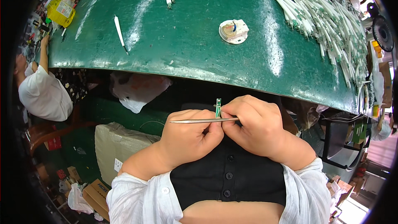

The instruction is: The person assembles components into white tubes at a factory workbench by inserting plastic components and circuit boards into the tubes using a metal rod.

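Note:
In front of my chest, just off the table's near edge, my two hands meet with fingers pinched. A small narrow green circuit board stands up between the fingertips, its lower end hidden. My left hand closes on this board. Across its knuckles lies a thin pointed metal tool, its tip toward the left; whether it is tweezers or a pick I cannot tell. The tool's other end runs into my right hand, which grips it, and those fingertips also touch the board's side.
Ahead spreads a green table. A big pile of white tube-like pieces covers its right side; a white round device and a single white piece lie nearer. Another person sits at left. A wrapped carton stands below.

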Motion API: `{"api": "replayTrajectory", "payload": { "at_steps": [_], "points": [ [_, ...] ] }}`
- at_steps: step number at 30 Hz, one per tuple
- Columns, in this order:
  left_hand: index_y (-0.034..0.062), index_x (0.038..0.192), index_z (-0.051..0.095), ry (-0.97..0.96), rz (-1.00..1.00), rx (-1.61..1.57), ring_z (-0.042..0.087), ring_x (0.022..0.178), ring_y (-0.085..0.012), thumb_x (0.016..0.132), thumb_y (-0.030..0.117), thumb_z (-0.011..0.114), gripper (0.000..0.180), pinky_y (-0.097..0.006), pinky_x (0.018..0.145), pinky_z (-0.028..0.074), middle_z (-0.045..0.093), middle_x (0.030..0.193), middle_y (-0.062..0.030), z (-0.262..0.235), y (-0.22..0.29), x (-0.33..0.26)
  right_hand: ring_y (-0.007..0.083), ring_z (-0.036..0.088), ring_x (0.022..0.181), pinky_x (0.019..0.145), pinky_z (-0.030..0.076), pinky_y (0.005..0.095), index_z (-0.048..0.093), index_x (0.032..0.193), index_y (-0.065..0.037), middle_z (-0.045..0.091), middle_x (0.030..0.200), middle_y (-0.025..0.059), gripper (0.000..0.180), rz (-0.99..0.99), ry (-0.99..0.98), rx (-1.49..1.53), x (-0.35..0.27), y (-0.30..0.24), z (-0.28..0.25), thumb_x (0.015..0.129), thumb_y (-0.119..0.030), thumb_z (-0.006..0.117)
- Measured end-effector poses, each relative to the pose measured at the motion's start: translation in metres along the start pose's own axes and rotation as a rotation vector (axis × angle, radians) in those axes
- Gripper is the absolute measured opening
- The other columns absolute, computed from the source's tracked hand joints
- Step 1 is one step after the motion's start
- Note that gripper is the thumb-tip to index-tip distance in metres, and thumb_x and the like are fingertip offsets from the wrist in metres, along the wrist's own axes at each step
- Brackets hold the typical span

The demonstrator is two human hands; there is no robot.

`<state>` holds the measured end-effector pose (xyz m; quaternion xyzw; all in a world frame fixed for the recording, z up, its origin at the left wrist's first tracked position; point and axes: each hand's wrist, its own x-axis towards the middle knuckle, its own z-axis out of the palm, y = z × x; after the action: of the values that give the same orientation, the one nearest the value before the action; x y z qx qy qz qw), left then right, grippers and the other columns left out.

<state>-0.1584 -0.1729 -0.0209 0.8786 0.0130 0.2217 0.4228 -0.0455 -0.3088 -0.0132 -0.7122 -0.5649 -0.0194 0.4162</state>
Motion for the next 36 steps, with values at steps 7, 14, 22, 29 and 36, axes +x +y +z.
{"api": "replayTrajectory", "payload": {
  "at_steps": [7, 14, 22, 29, 36],
  "points": [
    [0.0056, 0.065, 0.055, 0.02, 0.033, 0.042, 0.053, 0.045, -0.0233, 0.071, 0.002, 0.061, 0.01, -0.032, 0.043, 0.043, 0.051, 0.054, -0.0065, 0.003, -0.003, -0.001, 0.0205, 0.059, 0.057, 0.046, 0.046, 0.0295, 0.055, 0.078, -0.006, 0.057, 0.072, 0.0065, 0.019, 0.023, 0.003, -0.125, -0.001, 0.0, -0.002, 0.065, -0.004, 0.069],
    [0.0047, 0.068, 0.06, 0.102, -0.132, 0.001, 0.055, 0.045, -0.019, 0.074, 0.003, 0.061, 0.007, -0.028, 0.044, 0.044, 0.054, 0.053, -0.0056, 0.003, -0.007, -0.007, 0.0221, 0.05, 0.049, 0.045, 0.039, 0.0294, 0.054, 0.073, -0.002, 0.051, 0.062, 0.0074, 0.011, 0.142, -0.056, 0.33, 0.002, 0.0, -0.026, 0.065, 0.006, 0.054],
    [0.0032, 0.073, 0.063, 0.046, -0.19, -0.18, 0.056, 0.046, -0.0166, 0.078, 0.004, 0.061, 0.006, -0.027, 0.044, 0.044, 0.058, 0.058, -0.0068, 0.001, -0.003, -0.006, 0.022, 0.058, 0.061, 0.048, 0.045, 0.0289, 0.059, 0.088, -0.003, 0.056, 0.079, 0.0091, 0.021, 0.16, 0.023, 0.229, 0.0, -0.001, -0.001, 0.07, -0.002, 0.071],
    [0.0047, 0.074, 0.061, 0.0, 0.017, 0.066, 0.057, 0.05, -0.0227, 0.071, 0.003, 0.062, 0.003, -0.03, 0.046, 0.045, 0.057, 0.059, -0.0062, 0.003, -0.007, -0.009, 0.0229, 0.06, 0.061, 0.049, 0.049, 0.0296, 0.058, 0.09, -0.004, 0.056, 0.085, 0.0098, 0.022, 0.078, -0.017, 0.168, -0.004, 0.004, 0.003, 0.072, -0.002, 0.07],
    [0.0041, 0.074, 0.061, 0.11, 0.059, 0.176, 0.059, 0.052, -0.0216, 0.073, 0.004, 0.062, 0.002, -0.032, 0.048, 0.047, 0.06, 0.062, -0.0067, 0.004, -0.009, -0.007, 0.0209, 0.057, 0.057, 0.045, 0.046, 0.0288, 0.051, 0.094, -0.003, 0.055, 0.085, 0.009, 0.028, -0.051, -0.021, 0.166, -0.008, -0.003, 0.005, 0.071, -0.001, 0.067]
  ]
}}
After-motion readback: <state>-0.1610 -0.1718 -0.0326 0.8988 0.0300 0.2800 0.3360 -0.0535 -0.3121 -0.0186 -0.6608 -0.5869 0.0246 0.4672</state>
